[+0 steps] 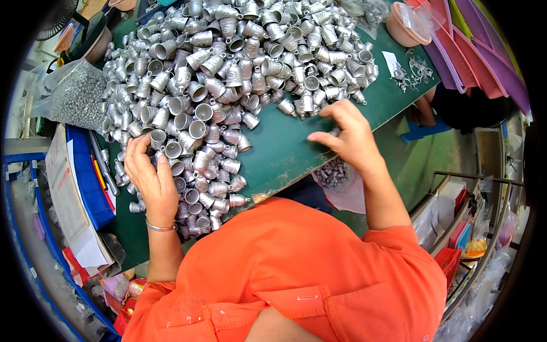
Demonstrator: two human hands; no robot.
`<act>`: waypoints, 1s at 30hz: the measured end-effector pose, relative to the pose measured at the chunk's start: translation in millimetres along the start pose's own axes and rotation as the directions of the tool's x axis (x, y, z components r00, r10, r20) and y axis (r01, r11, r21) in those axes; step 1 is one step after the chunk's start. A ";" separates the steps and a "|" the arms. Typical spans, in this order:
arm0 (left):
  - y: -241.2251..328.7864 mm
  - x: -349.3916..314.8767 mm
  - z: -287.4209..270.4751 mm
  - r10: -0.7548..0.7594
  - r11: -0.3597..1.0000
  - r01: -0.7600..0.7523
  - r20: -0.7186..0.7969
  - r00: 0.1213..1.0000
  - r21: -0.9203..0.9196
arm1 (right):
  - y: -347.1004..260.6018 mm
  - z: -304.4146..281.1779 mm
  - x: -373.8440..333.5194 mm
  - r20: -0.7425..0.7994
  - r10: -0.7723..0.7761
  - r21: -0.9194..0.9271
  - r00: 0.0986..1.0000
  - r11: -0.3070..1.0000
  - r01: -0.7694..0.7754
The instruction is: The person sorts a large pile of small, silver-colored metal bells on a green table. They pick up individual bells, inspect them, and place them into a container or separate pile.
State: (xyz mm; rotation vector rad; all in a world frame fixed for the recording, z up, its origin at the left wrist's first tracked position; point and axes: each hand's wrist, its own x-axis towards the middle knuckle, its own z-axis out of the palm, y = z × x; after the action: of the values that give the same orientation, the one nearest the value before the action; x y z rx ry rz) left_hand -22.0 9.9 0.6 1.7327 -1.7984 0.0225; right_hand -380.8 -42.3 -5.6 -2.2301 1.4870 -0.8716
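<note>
A large heap of silver-grey metal bells (256, 74) with raised patterns covers much of the green table (285, 148). At the heap's left side, my left hand (151, 179) rests its curved fingertips against a bell (158, 137), thumb apart from the fingers; I see no firm grip. My right hand (353, 137) hovers over the table's near edge, right of the heap. Its thumb and forefinger are spread, while the other fingers curl out of sight. A small grey metal piece (335, 132) shows partly in that palm.
Below the table edge hangs a pale bag (347, 194) of small grey pieces. A clear bag (77, 94) of tiny grey parts stands far left, above a blue tray (88, 176) with pens. Pink and purple bins (467, 51) and a pink bowl (401, 28) sit far right.
</note>
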 end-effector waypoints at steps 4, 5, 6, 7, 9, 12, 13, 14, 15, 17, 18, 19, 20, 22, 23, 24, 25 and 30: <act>-0.9 0.1 1.3 0.002 1.000 -0.002 -0.011 1.000 0.003 | 9.1 18.9 -14.9 -0.005 0.084 0.000 0.996 0.997 -0.084; -0.5 0.0 2.4 0.006 1.000 -0.006 -0.013 1.000 0.007 | 6.9 15.9 -16.8 -0.026 0.090 0.057 0.996 0.994 -0.089; -0.3 -0.2 3.2 0.010 1.000 -0.010 -0.014 1.000 0.012 | 2.7 10.5 -16.9 -0.046 0.099 0.113 0.994 0.989 -0.093; -1.1 -0.9 2.2 0.009 1.000 -0.008 -0.010 1.000 0.029 | 0.8 7.6 -18.1 -0.066 0.108 0.169 0.992 0.981 -0.096; -3.2 -1.9 3.1 0.007 1.000 -0.006 -0.013 1.000 0.030 | 4.8 3.7 -23.6 -0.060 0.093 -0.008 0.994 0.996 -0.093; -2.4 -2.7 1.4 0.003 0.999 -0.002 -0.012 1.000 0.045 | 12.7 5.4 -27.1 0.035 0.169 0.137 0.985 0.975 -0.172; -1.1 -2.6 2.3 -0.001 0.999 0.001 -0.009 1.000 0.035 | 9.7 4.4 -28.1 0.072 0.192 0.262 0.979 0.943 -0.204; -0.4 -1.3 2.6 -0.003 1.000 0.003 -0.005 1.000 0.029 | 4.9 5.2 -27.4 0.111 0.209 0.386 0.972 0.892 -0.236; -0.3 -0.4 2.4 -0.004 1.000 0.004 -0.002 1.000 0.023 | 2.2 6.7 -27.6 0.105 0.179 0.530 0.978 0.822 -0.208; -1.0 -0.6 2.5 -0.007 1.000 0.007 0.002 1.000 0.004 | -0.4 9.8 -28.7 0.103 0.155 0.719 0.982 0.671 -0.181; -0.9 -0.6 2.9 -0.008 1.000 0.008 0.005 1.000 -0.008 | -0.4 10.7 -29.4 0.099 0.145 0.796 0.984 0.581 -0.166; -1.9 -0.5 2.5 -0.008 1.000 0.008 0.003 1.000 -0.012 | 1.6 12.1 -29.8 0.108 0.112 0.840 0.988 0.521 -0.151; -2.4 -1.0 2.8 -0.002 1.000 0.002 0.003 1.000 -0.006 | 5.6 12.8 -31.9 0.113 0.084 0.877 0.990 0.459 -0.139; -3.4 -1.2 2.2 0.010 1.000 -0.010 0.004 1.000 0.004 | 9.9 7.5 -35.3 0.206 0.073 0.921 0.976 0.323 -0.219; -2.8 -1.5 1.3 0.010 1.000 -0.010 0.006 1.000 0.014 | 11.1 1.1 -37.3 0.297 0.082 0.919 0.951 0.247 -0.309; -3.7 -2.5 1.6 0.006 1.000 -0.006 0.003 1.000 0.012 | 13.4 -4.5 -39.5 0.386 0.085 0.903 0.919 0.167 -0.395; -4.6 -3.0 1.5 0.006 1.000 -0.006 0.006 1.000 0.018 | 19.4 -7.0 -41.8 0.390 0.010 0.912 0.921 0.132 -0.388; -3.5 -1.8 3.2 -0.001 1.000 0.000 0.012 1.000 0.027 | 23.6 -14.6 -42.8 0.370 0.142 0.919 0.918 -0.204 -0.338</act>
State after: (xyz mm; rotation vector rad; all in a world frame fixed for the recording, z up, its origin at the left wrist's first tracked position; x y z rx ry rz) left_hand -20.4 9.7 -4.1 1.7557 -1.8144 0.0364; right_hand -418.7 -11.9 -21.1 -0.6255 0.5100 -1.0828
